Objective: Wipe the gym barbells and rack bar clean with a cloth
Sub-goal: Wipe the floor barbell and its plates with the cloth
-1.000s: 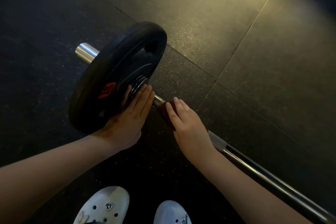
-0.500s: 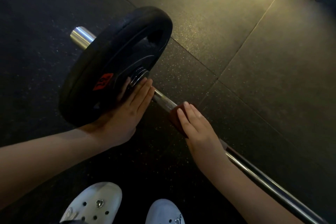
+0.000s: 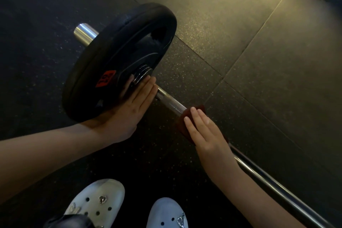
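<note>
Barbell [image 3: 170, 104]: on the rubber floor [image 3: 240, 42], long axis running upper left to lower right. Chrome shaft, knurled near the black weight plate [image 3: 118, 57]. Red label [image 3: 105, 79], writing unreadable. Left hand [image 3: 129, 111]: flat, fingers straight against the plate face. Right hand [image 3: 207, 135]: straight fingers pressing dark red cloth [image 3: 199, 108] onto the shaft.

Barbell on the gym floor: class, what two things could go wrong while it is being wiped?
1. The left hand only lies flat against the plate, so the bar might roll toward the shoes.
2. The right hand presses the cloth on the bar with straight fingers, not gripping; the cloth may slip off.
</note>
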